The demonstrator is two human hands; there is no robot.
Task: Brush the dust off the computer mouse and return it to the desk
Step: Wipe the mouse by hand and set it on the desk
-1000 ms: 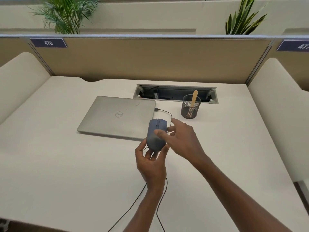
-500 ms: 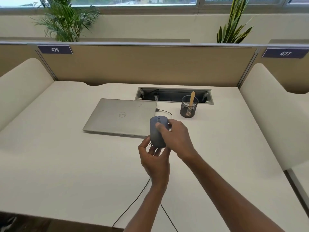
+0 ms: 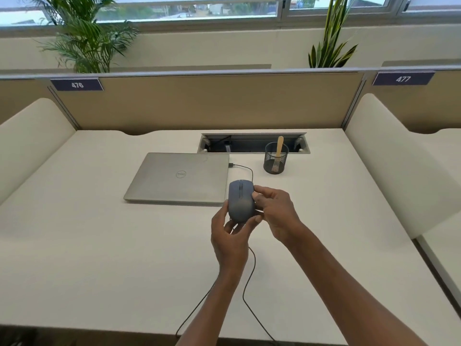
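The left hand (image 3: 230,236) is cupping the grey computer mouse (image 3: 241,201) from below, fingers curled round its rear and sides, lifting it clear of the desk (image 3: 99,245) so its top is facing up for cleaning; the right hand (image 3: 277,211) is pinching its right flank with thumb and fingertips — probably steadying it or rubbing dust away; no brush is showing in either hand. The cable (image 3: 245,283) is trailing down over the near edge and looping back to the closed laptop (image 3: 178,177); a mesh pen cup (image 3: 275,158) is standing beside a cable hatch (image 3: 254,143); beige partitions, plants and windows are lying beyond.
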